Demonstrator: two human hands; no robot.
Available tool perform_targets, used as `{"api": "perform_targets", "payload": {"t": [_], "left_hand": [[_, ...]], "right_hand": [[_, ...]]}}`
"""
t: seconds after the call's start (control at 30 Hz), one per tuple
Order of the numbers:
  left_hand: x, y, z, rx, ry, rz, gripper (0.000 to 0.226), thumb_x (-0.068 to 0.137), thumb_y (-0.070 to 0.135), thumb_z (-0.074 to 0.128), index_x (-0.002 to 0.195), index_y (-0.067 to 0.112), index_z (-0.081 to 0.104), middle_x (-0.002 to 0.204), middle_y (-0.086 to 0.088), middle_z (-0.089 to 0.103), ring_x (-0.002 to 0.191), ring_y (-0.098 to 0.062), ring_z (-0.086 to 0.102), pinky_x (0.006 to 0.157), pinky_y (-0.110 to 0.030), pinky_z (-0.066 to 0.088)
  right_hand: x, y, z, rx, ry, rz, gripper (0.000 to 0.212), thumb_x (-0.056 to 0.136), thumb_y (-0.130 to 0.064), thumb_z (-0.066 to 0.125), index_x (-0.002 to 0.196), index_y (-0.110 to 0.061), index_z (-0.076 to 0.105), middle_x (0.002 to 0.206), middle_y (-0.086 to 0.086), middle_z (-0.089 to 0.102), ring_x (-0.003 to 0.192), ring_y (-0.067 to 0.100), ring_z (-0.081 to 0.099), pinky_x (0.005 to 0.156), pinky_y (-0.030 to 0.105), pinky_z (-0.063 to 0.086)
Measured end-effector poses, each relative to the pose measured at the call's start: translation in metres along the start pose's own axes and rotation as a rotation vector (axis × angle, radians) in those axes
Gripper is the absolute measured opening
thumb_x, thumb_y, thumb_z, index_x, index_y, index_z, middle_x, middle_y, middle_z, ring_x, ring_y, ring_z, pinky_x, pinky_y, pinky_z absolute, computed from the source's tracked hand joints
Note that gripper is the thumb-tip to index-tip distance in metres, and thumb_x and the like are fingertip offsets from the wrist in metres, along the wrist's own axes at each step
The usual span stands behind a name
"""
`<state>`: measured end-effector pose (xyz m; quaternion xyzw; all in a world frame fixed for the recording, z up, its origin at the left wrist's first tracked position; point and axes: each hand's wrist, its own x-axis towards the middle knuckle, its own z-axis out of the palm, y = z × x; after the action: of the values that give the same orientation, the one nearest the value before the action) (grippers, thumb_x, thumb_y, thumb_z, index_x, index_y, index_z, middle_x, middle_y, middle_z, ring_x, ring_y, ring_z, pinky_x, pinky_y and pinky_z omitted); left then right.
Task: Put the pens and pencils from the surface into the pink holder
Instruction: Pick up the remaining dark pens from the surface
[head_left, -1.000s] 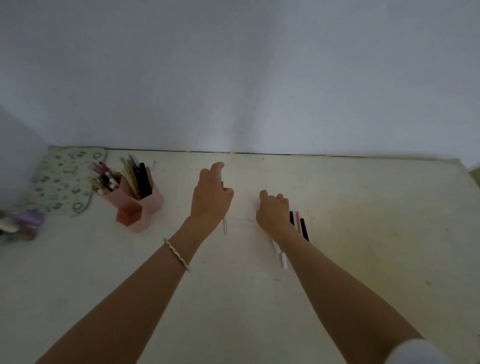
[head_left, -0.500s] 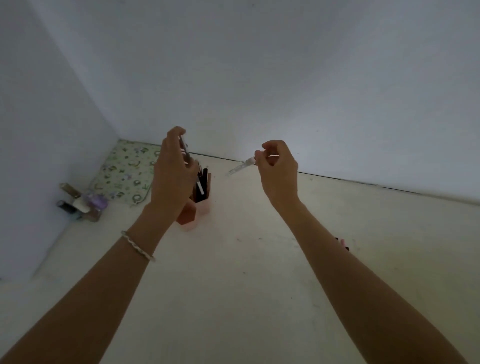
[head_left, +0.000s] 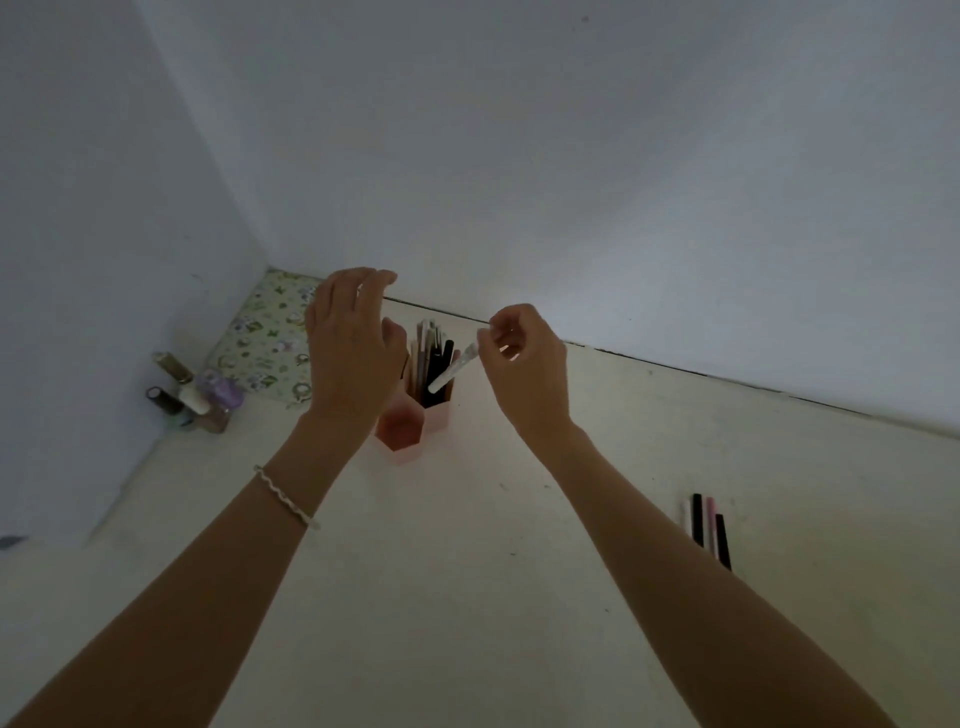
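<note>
The pink holder (head_left: 402, 428) stands on the pale surface near the back wall, with several pens and pencils (head_left: 430, 358) upright in its rear compartments. My right hand (head_left: 524, 364) pinches a white pen (head_left: 451, 375) by its top, tilted, with the lower tip over the holder's right compartment. My left hand (head_left: 350, 343) hovers just left of the holder, fingers spread, holding nothing, and hides the holder's left side. Several pens (head_left: 709, 530), black, pink and white, lie side by side on the surface at the right.
A floral patterned mat (head_left: 265, 343) lies in the back left corner. A cluster of small bottles (head_left: 195, 397) stands against the left wall. The walls meet close behind the holder. A bracelet sits on my left wrist.
My left hand has let go of its pen into the holder and opened. My right hand has carried the white pen left and down to the holder's mouth. The camera has shifted.
</note>
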<state>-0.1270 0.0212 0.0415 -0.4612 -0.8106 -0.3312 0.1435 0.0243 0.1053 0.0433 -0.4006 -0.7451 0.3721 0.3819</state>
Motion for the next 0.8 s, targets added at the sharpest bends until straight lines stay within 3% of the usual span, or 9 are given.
{"api": "perform_targets", "payload": {"t": [0.1, 0.17, 0.23, 0.37, 0.47, 0.6, 0.7, 0.8], "left_hand": [[-0.005, 0.006, -0.003, -0.056, -0.009, -0.011, 0.047, 0.074, -0.001, 0.055, 0.119, 0.01, 0.06, 0.119, -0.007, 0.06, 0.119, -0.028, 0.051, 0.1, -0.038, 0.038], [-0.009, 0.013, -0.002, -0.071, -0.017, -0.003, 0.045, 0.075, -0.001, 0.054, 0.119, 0.01, 0.06, 0.119, -0.007, 0.06, 0.119, -0.028, 0.051, 0.1, -0.039, 0.039], [-0.014, 0.026, 0.0, -0.086, -0.023, 0.015, 0.043, 0.076, 0.0, 0.055, 0.118, 0.01, 0.06, 0.117, -0.007, 0.061, 0.117, -0.028, 0.052, 0.099, -0.038, 0.04], [-0.031, 0.074, 0.017, -0.191, -0.091, 0.036, 0.036, 0.079, -0.001, 0.058, 0.113, 0.01, 0.063, 0.111, -0.006, 0.062, 0.105, -0.022, 0.057, 0.091, -0.031, 0.044], [-0.054, 0.124, 0.042, -0.281, -0.384, 0.024, 0.03, 0.089, 0.005, 0.056, 0.116, 0.016, 0.061, 0.111, 0.0, 0.063, 0.09, -0.013, 0.063, 0.083, -0.027, 0.053], [-0.107, 0.19, 0.089, -0.299, -0.874, -0.117, 0.029, 0.087, 0.01, 0.052, 0.107, 0.027, 0.064, 0.104, 0.005, 0.068, 0.097, -0.015, 0.066, 0.088, -0.03, 0.053], [-0.143, 0.233, 0.112, -0.259, -1.023, -0.14, 0.034, 0.085, 0.006, 0.046, 0.113, 0.019, 0.061, 0.11, -0.001, 0.066, 0.101, -0.021, 0.064, 0.089, -0.033, 0.053], [-0.171, 0.263, 0.13, -0.212, -1.095, -0.122, 0.025, 0.085, 0.007, 0.045, 0.109, 0.011, 0.053, 0.105, -0.007, 0.064, 0.094, -0.026, 0.063, 0.079, -0.036, 0.052]], "right_hand": [[-0.013, 0.016, 0.019, -0.153, -0.171, -0.094, 0.004, 0.089, -0.016, 0.065, 0.092, -0.013, 0.066, 0.095, -0.001, 0.064, 0.082, 0.011, 0.061, 0.074, 0.022, 0.05], [-0.023, 0.027, 0.023, -0.299, -0.253, -0.202, 0.013, 0.09, -0.02, 0.065, 0.096, -0.012, 0.073, 0.107, 0.002, 0.063, 0.092, 0.014, 0.061, 0.083, 0.027, 0.049], [-0.029, 0.032, 0.015, -0.323, -0.207, -0.238, 0.017, 0.089, -0.018, 0.065, 0.102, -0.012, 0.074, 0.112, 0.004, 0.062, 0.092, 0.016, 0.061, 0.082, 0.026, 0.049], [-0.026, 0.04, -0.03, -0.256, 0.024, -0.12, 0.02, 0.088, -0.008, 0.059, 0.105, -0.012, 0.068, 0.104, 0.0, 0.063, 0.073, 0.009, 0.057, 0.069, 0.019, 0.048], [-0.022, 0.052, -0.078, -0.229, 0.156, -0.036, 0.022, 0.087, -0.001, 0.055, 0.103, -0.01, 0.067, 0.101, 0.0, 0.066, 0.073, 0.008, 0.058, 0.069, 0.014, 0.046], [-0.029, 0.071, -0.138, -0.195, 0.285, 0.17, 0.028, 0.085, 0.004, 0.052, 0.102, -0.011, 0.068, 0.096, -0.004, 0.067, 0.074, 0.003, 0.058, 0.068, 0.004, 0.042], [-0.041, 0.084, -0.178, -0.186, 0.345, 0.244, 0.028, 0.084, 0.003, 0.051, 0.099, -0.013, 0.068, 0.091, -0.005, 0.068, 0.071, 0.0, 0.057, 0.065, 0.005, 0.042], [-0.052, 0.099, -0.218, -0.208, 0.402, 0.288, 0.025, 0.086, 0.0, 0.05, 0.096, -0.015, 0.068, 0.09, -0.005, 0.068, 0.068, 0.002, 0.056, 0.064, 0.008, 0.043]]}}
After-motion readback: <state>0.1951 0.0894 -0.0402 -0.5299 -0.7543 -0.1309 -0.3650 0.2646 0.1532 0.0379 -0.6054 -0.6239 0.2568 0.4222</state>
